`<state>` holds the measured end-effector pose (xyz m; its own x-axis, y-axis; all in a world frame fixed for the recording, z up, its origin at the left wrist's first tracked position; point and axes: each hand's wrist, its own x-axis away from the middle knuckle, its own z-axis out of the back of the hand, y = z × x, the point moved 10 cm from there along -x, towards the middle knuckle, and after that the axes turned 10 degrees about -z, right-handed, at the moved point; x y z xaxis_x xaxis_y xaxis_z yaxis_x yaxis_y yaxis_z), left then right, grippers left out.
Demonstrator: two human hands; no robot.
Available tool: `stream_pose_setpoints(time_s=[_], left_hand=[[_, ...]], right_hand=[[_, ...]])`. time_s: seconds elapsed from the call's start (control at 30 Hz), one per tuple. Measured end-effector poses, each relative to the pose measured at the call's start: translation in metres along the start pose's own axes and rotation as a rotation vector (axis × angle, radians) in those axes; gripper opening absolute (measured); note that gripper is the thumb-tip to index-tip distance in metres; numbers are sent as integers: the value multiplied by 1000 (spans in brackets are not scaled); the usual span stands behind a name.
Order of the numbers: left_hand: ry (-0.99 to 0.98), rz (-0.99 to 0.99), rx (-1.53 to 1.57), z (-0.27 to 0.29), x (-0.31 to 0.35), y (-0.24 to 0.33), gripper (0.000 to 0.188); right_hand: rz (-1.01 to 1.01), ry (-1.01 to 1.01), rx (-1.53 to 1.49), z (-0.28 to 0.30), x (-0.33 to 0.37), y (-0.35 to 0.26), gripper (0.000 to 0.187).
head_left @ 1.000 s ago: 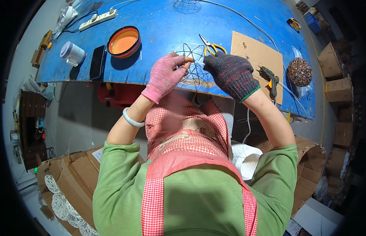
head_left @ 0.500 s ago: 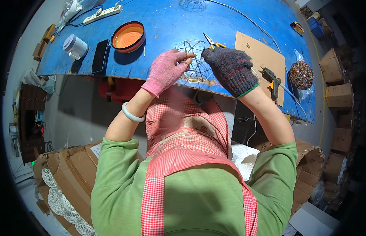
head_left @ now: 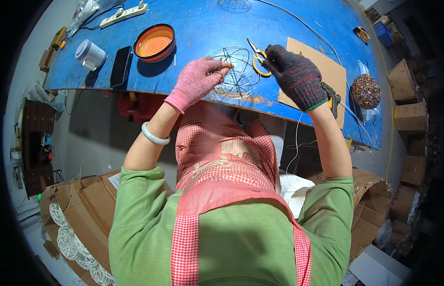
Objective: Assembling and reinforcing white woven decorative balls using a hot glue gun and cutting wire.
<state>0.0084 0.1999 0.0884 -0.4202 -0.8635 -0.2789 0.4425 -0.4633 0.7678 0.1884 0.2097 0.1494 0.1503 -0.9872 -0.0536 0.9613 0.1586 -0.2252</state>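
Observation:
My left hand (head_left: 196, 81), in a pink glove with bare fingertips, pinches the left side of a round open frame of thin dark wire (head_left: 237, 66). Pale strands loop around the frame's lower part on the table. To the right, my right hand (head_left: 298, 76) wears a dark knit glove. Its fingers are curled together, and whatever is between them is hidden. Yellow-handled scissors (head_left: 261, 66) lie beside those fingertips, blades pointing away. A thin white strand (head_left: 297, 138) hangs over the table edge below my right wrist.
A cardboard sheet (head_left: 303, 47) lies at right under a glue gun (head_left: 334, 99), partly covered by my hand. Further right sits a speckled ball (head_left: 366, 90). At left are an orange bowl (head_left: 156, 44), a phone (head_left: 121, 66), a mug (head_left: 90, 55) and a power strip (head_left: 124, 15).
My right hand has moved away from the wire frame to the right, uncovering the scissors' yellow handles. My left hand has shifted slightly left and still grips the frame.

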Motion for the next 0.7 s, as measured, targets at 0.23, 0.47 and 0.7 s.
stream_pose_setpoints(time_s=[0.23,0.47,0.7], left_hand=[[-36,9,38,5,-6,2,26],[-38,26,124,6,-3,-5,22],[-3,82,216,7,3,-17,19]], right_hand=[[94,107,6,4,1,8,18],[152,131,-48,-2,2,-5,20],[209,141,-82,0,6,-18,22]])
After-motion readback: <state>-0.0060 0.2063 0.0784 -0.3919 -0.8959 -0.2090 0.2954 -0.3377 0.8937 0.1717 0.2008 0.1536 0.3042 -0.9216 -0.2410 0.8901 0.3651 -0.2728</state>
